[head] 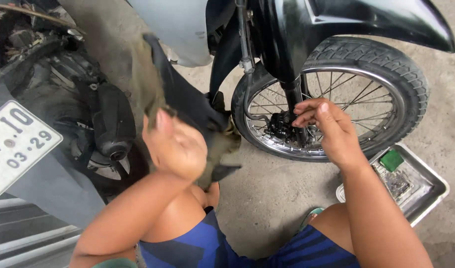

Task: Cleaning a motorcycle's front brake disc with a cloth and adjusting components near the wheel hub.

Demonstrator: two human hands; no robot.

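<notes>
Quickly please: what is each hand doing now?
Left hand: closed on a dark cloth.
Right hand: fingers bent, at the brake caliper; grip cannot be told.

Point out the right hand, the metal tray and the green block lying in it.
right hand (322,125): head view, on the back of the hand.
metal tray (432,181): head view, on its right rim.
green block (391,160): head view, on its top face.

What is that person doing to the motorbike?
A person is crouched beside a motorbike's front wheel. Their right hand reaches to the brake part near the middle of the wheel, fingertips pinched together there. Their left hand has a grip on a dark, dirty rag, blurred as if mid-swing. A metal tray with small parts and a green box sits on the concrete floor nearby.
</notes>
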